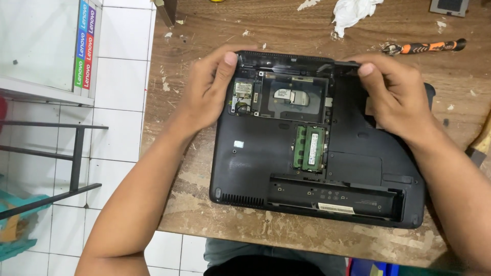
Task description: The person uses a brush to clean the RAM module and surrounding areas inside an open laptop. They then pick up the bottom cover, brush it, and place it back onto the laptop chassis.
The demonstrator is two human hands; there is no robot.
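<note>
Laptop far edge hidden | left hand, right hand fingers gripping it

Worn wooden surface is scuffed and patchy, with little white scraps scattered toward the upper left of it and a crumpled white tissue near the top centre. Over at the upper right there's a screwdriver with an orange-and-black handle lying flat, and a small grey square part right at the top edge. Left side of the frame is white tiled floor, a dark metal rack frame and a teal crate in the lower left corner.
</note>
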